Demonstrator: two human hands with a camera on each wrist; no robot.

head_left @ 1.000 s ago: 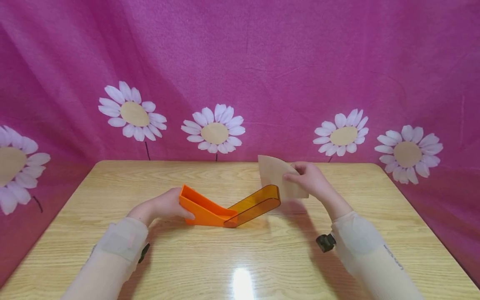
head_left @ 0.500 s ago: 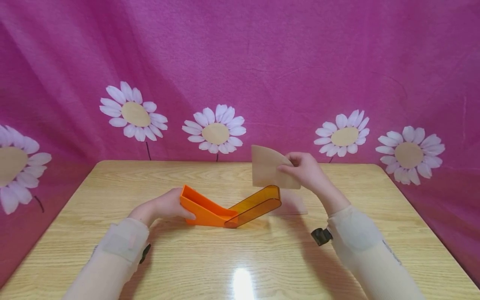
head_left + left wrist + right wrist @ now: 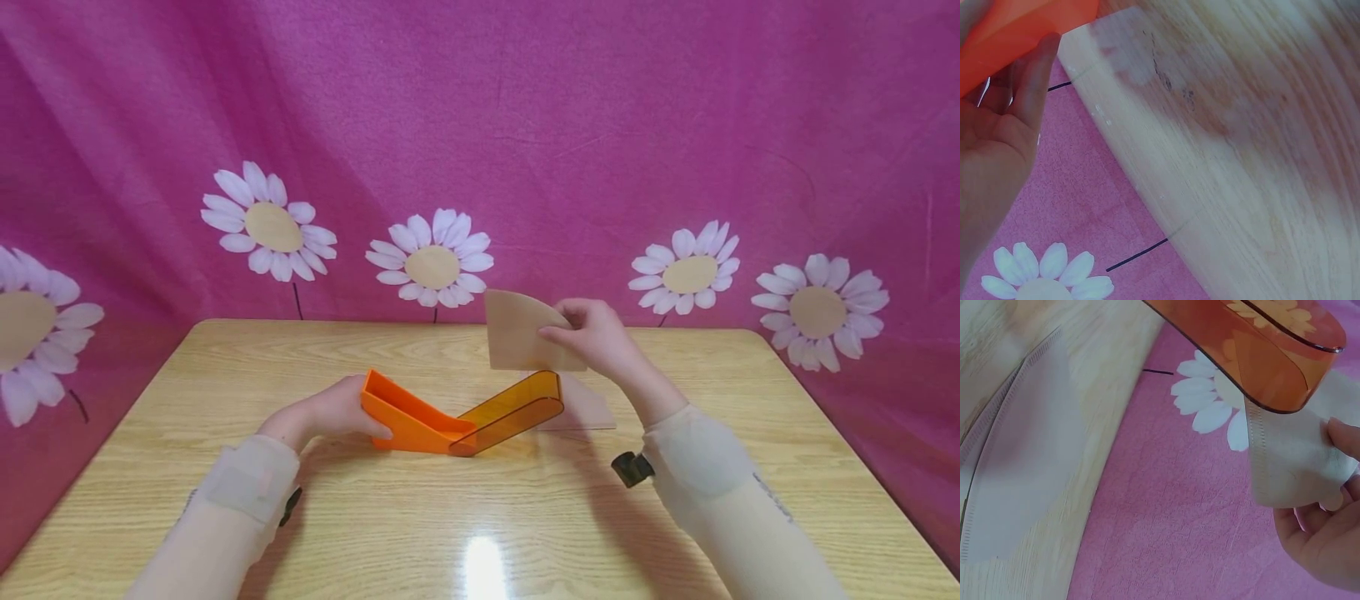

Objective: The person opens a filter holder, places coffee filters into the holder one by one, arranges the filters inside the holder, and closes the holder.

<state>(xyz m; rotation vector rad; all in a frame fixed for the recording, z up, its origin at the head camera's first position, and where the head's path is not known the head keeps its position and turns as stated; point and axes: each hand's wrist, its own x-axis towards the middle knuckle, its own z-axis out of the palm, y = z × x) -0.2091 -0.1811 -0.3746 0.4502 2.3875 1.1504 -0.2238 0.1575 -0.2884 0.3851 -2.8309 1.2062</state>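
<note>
On the table stands an orange coffee filter holder (image 3: pixel 408 417), its see-through amber lid (image 3: pixel 513 410) swung out to the right. My left hand (image 3: pixel 337 410) grips the holder's left end; the left wrist view shows the thumb or a finger along its orange wall. With my right hand (image 3: pixel 600 337) I pinch a light brown paper coffee filter (image 3: pixel 521 329) between thumb and fingers. It hangs raised just behind and above the lid's end. In the right wrist view, that filter (image 3: pixel 1285 462) is partly overlapped by the amber lid (image 3: pixel 1260 369).
More paper coffee filters (image 3: pixel 581 406) lie on the wooden table (image 3: pixel 420 525) right of the lid, seen with crimped edges in the right wrist view. A pink cloth (image 3: pixel 555 125) with white flowers hangs behind the table.
My right hand has lifted the paper filter and carried it leftward, over the lid's end. Filters lying on the table came into plainer sight. My left hand and the holder stay put.
</note>
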